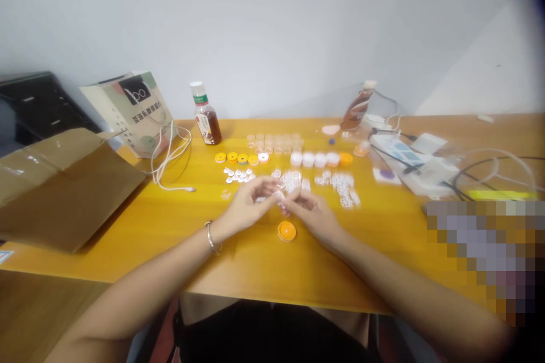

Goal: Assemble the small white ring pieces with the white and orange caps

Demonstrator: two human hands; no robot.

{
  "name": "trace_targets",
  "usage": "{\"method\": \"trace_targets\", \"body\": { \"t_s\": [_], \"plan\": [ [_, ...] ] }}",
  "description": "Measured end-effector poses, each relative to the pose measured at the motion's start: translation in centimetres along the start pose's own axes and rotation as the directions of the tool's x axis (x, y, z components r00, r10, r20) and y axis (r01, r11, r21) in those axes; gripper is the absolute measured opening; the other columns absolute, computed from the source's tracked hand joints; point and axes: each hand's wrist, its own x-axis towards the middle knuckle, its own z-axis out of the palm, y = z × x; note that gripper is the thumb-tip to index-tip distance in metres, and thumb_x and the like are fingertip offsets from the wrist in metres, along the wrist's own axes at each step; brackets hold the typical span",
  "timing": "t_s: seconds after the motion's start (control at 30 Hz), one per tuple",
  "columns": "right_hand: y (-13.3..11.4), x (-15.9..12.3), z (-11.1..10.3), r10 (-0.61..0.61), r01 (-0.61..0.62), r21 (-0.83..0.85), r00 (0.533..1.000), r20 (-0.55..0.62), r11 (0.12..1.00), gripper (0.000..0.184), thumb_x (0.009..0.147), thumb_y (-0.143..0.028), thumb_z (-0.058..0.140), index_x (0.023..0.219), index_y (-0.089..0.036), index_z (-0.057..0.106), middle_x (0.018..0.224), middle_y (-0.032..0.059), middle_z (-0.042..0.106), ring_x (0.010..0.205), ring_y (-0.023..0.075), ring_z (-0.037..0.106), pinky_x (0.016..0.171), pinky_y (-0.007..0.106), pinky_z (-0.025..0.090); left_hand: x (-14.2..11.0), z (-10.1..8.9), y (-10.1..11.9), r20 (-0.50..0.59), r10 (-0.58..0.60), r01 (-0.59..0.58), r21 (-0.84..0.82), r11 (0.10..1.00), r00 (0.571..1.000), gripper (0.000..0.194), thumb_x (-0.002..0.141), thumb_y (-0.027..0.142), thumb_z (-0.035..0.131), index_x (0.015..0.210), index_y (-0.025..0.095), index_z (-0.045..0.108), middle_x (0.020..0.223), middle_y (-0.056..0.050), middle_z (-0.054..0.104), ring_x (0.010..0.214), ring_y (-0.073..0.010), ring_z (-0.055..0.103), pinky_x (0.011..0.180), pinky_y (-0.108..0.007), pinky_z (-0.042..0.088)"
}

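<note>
My left hand (249,202) and my right hand (310,212) meet over the middle of the yellow table (179,238). Both pinch a small white plastic part (279,197) between their fingertips. An orange round cap (286,231) lies on the table just below the hands. Behind them lie scattered small white parts (336,184), a row of yellow and orange rings (242,157), a row of white round caps (314,159) and several clear little cups (272,142). A metal bracelet (210,238) circles my left wrist.
A brown cardboard box (63,181) lies at the left, with a paper bag (131,110) and a white cable (170,159) beside it. Two drink bottles (206,116) (357,108) stand at the back. A power strip with cables (409,159) lies at the right.
</note>
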Motion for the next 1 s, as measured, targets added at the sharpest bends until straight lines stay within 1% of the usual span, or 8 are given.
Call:
{"method": "trace_targets", "body": {
  "t_s": [0.17,0.3,0.4,0.5,0.57,0.7,0.87,1.0],
  "plan": [
    [0.1,0.1,0.0,-0.044,0.045,-0.051,0.999,0.020,0.998,0.020,0.072,-0.037,0.064,0.063,-0.020,0.059,0.062,-0.0020,0.058,0.063,0.0123,0.055,0.068,0.028,0.044,0.1,-0.3,0.1,0.007,-0.007,0.007,-0.019,1.000,1.000,0.024,0.079,0.023,0.059,0.101,0.014,0.056,0.090,-0.007,0.062,0.081,-0.0127,0.060,0.079,-0.029,0.049],
    [-0.3,0.2,-1.0,-0.025,0.038,-0.181,0.997,0.071,0.983,0.018,0.074,-0.038,0.061,0.076,-0.020,0.060,0.073,0.0001,0.060,0.070,0.0139,0.055,0.069,0.029,0.043,0.4,-0.8,-0.5,-0.027,-0.010,0.010,-0.021,1.000,1.000,0.025,0.077,0.025,0.062,0.099,0.014,0.057,0.089,-0.006,0.062,0.081,-0.0128,0.059,0.076,-0.027,0.049],
    [-0.8,0.1,-2.4,0.057,0.043,-0.390,0.969,0.241,0.920,0.035,0.065,-0.041,0.069,0.090,-0.020,0.056,0.076,0.0000,0.055,0.067,0.0139,0.050,0.063,0.028,0.042,0.6,-1.3,-1.2,-0.057,-0.026,0.025,-0.026,0.999,0.998,0.025,0.076,0.027,0.062,0.097,0.014,0.057,0.089,-0.006,0.062,0.080,-0.0123,0.059,0.072,-0.025,0.049],
    [-1.1,-0.3,-3.4,0.153,0.126,-0.551,0.889,0.431,0.825,0.058,0.050,-0.041,0.078,0.096,-0.021,0.050,0.084,0.0002,0.051,0.073,0.0148,0.048,0.065,0.027,0.041,0.8,-1.7,-1.8,-0.057,-0.061,0.059,-0.028,0.998,0.997,0.023,0.076,0.029,0.062,0.093,0.014,0.056,0.084,-0.004,0.062,0.074,-0.0110,0.060,0.066,-0.023,0.049],
    [-1.1,-0.5,-3.4,0.170,0.171,-0.606,0.870,0.463,0.777,0.050,0.056,-0.039,0.075,0.095,-0.020,0.049,0.086,0.0004,0.050,0.076,0.0147,0.047,0.068,0.027,0.040,0.9,-1.8,-2.0,-0.052,-0.063,0.063,-0.009,0.998,0.997,0.021,0.077,0.029,0.061,0.091,0.014,0.056,0.083,-0.004,0.063,0.072,-0.0110,0.060,0.065,-0.023,0.049],
    [-0.5,-0.2,-2.8,0.136,0.198,-0.626,0.886,0.444,0.754,0.026,0.071,-0.030,0.063,0.090,-0.019,0.050,0.080,-0.0004,0.048,0.072,0.0131,0.044,0.065,0.025,0.037,0.7,-1.6,-1.5,-0.008,0.016,-0.015,0.112,0.994,1.000,0.019,0.078,0.028,0.059,0.091,0.014,0.059,0.087,-0.005,0.063,0.078,-0.0127,0.060,0.071,-0.025,0.048],
    [0.6,0.5,-2.6,0.054,0.228,-0.606,0.910,0.411,0.762,0.022,0.072,-0.028,0.060,0.091,-0.019,0.051,0.076,-0.0011,0.047,0.068,0.0128,0.042,0.061,0.025,0.035,-0.1,-0.9,-0.3,0.137,0.176,-0.209,0.281,0.937,0.975,0.016,0.082,0.026,0.055,0.092,0.016,0.061,0.090,-0.005,0.063,0.082,-0.0132,0.058,0.077,-0.027,0.047],
    [1.2,0.6,-2.6,0.030,0.244,-0.614,0.916,0.401,0.751,0.019,0.072,-0.028,0.061,0.086,-0.019,0.052,0.074,-0.0007,0.048,0.066,0.0125,0.042,0.058,0.025,0.035,-0.5,-0.5,-0.2,0.243,0.212,-0.287,0.333,0.898,0.946,0.016,0.084,0.022,0.052,0.095,0.016,0.061,0.092,-0.005,0.063,0.085,-0.0129,0.058,0.080,-0.027,0.045]
  ]
}}
